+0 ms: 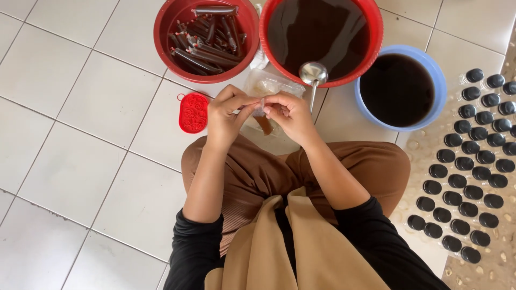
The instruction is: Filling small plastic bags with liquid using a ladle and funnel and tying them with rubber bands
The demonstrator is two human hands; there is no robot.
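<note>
At the left of the frame there is only the tiled floor [70, 107]. Moving right, a small red lid [193, 113] lies flat on the tiles, just beside the left hand. Above it, at the upper middle, a red bowl [161, 32] holds a heap of long, thin, dark filled tubes [207, 40] lying across one another.

The left hand [226, 115] and right hand [290, 113] meet in the middle of the frame, over the knees. Both sets of fingers are pinched narrow on the top of a small clear bag [263, 122]. The bag hangs down from the pinch, its long axis running towards the lap, with a little brown liquid at its lower end. The two hands are equally near it, one on each side of its mouth. Whether they are twisting or knotting the neck is hard to tell, since the fingers hide it. Under the hands lies what seems to be a pack of clear bags [269, 83], touching the bowls.

Right of the red bowl, a larger red tub [376, 37] is full of dark liquid. A metal ladle [313, 74] rests on its near rim, handle pointing down towards the right hand. Further right stands a blue basin [438, 86] of the same dark liquid. At the far right edge, rows of small bottles with black caps [467, 161] stand close together on a patterned mat.
</note>
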